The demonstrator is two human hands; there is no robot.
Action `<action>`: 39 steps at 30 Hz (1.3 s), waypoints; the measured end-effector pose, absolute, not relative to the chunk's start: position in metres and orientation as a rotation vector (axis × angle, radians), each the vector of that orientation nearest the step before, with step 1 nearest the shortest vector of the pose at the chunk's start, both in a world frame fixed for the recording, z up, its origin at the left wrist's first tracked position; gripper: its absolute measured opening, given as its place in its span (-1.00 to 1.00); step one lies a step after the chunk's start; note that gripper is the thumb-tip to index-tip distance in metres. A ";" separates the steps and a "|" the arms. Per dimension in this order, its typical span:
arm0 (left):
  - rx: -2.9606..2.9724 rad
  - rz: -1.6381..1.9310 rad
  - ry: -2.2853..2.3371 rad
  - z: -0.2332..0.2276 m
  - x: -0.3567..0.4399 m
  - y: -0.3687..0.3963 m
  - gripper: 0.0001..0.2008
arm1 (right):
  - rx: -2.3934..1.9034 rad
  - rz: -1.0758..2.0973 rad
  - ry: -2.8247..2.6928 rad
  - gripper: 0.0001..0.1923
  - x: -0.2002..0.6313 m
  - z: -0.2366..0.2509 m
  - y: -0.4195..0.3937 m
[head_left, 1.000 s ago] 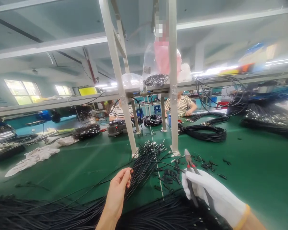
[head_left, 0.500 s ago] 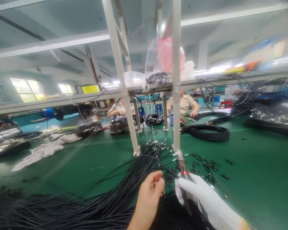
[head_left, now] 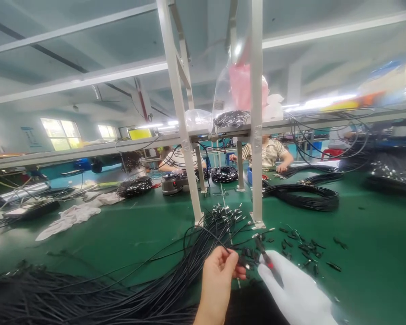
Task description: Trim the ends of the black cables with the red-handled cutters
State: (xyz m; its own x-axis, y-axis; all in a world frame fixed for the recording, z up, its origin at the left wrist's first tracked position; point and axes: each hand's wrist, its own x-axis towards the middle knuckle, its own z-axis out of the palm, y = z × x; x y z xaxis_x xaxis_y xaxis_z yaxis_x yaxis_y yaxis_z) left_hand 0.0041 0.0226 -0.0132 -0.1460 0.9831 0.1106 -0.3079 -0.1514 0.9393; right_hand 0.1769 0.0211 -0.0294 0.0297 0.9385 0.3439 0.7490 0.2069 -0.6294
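Your bare left hand [head_left: 219,275] pinches one black cable [head_left: 203,230] just in front of the white post [head_left: 256,135]. Your gloved right hand [head_left: 291,289], beside it, squeezes cutters [head_left: 263,253] over the green surface [head_left: 122,230].

White cloth [head_left: 72,216], coiled cable [head_left: 304,197]

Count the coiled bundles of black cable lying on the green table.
3 clear coils: one far left, one small in the middle behind the frame posts, one large at right. The blurred dark masses far right may hide more.
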 end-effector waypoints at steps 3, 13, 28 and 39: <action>0.939 1.598 0.989 -0.014 -0.006 0.023 -0.48 | -1.542 0.082 -1.784 -0.64 0.186 -0.038 0.030; 0.830 1.626 0.920 -0.020 -0.009 0.023 -0.44 | -1.415 -0.289 -1.815 -0.65 0.188 -0.071 0.046; 0.848 1.638 0.942 -0.019 -0.006 0.017 -0.48 | -1.241 -0.827 -1.854 -0.59 0.178 -0.066 0.041; 0.968 1.579 0.999 -0.015 -0.006 0.011 -0.51 | -1.234 -0.840 -1.892 -0.59 0.171 -0.060 0.033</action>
